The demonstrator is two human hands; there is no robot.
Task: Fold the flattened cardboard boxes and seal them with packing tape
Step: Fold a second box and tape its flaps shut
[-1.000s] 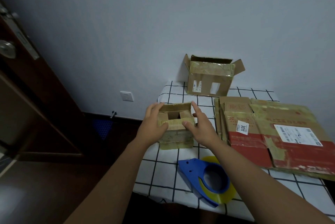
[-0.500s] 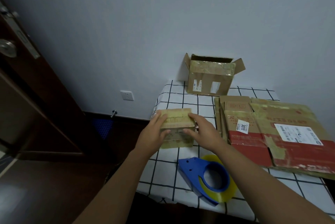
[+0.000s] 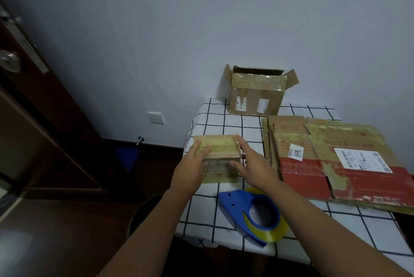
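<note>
Plainly readable – "3011" on white label (image 3: 296,152), flattened boxes (image 3: 336,160), table's right.

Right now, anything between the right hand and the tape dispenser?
Nothing visible. The right hand rests against the small box, and the tape dispenser lies just nearer on the tablecloth, under the right forearm, with only bare cloth between them.

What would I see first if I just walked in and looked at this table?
Two hands, the left hand and the right hand, hold a small box with closed flaps at the table's left edge. Nearer sits a blue tape dispenser, and flattened red boxes lie to the right.
</note>
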